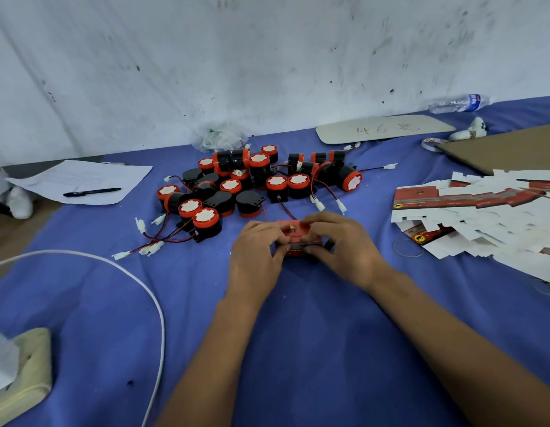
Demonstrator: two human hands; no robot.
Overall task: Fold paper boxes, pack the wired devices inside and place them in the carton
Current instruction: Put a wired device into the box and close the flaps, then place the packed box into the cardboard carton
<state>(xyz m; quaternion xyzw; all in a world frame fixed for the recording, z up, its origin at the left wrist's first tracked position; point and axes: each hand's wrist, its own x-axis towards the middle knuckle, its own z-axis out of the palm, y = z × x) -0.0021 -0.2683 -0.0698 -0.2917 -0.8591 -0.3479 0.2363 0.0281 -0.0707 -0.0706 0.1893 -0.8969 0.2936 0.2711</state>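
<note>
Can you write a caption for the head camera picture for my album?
Both hands fold a red box beside piled wired devices.

A small packing workshop. A blue-covered bench (82, 303) holds heaped wired devices (255, 183) and flat box blanks (483, 217). The white wall (267, 57) is scuffed.

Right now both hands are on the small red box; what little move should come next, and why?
Probably press the top flap shut. Both hands, left and right, grip the red box on the blue cloth, fingers curled over its top, and a red wire runs in from behind, so a device seems already inside.
</note>
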